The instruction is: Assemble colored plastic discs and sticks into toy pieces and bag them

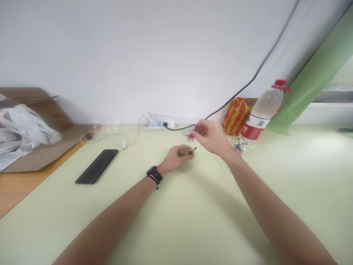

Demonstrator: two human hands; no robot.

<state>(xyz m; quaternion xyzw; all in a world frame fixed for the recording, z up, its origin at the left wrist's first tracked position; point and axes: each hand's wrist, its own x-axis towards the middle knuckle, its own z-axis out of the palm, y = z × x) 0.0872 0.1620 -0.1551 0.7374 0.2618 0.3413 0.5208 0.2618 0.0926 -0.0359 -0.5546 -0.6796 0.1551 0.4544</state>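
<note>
My left hand (pixel 176 158), with a black watch (pixel 154 173) on the wrist, rests low over the pale green table. Its fingers are closed round a small dark and yellow-green piece (pixel 191 152) with a pointed dark tip; its kind is too small to make out. Just above and to the right, my right hand (pixel 211 137) pinches a small red and blue piece (pixel 192 135), partly covered by the fingers. The two pieces are close but apart. Right of my right hand lies a pile of small colourful bits (pixel 242 147).
A large water bottle (pixel 261 110) and a red-and-yellow striped bag (pixel 235 117) stand at the right. Against the wall lies a power strip (pixel 157 125) with cables. A flat black object (pixel 97 166) lies left, near a cardboard box (pixel 52 114) with white plastic bags (pixel 27 127).
</note>
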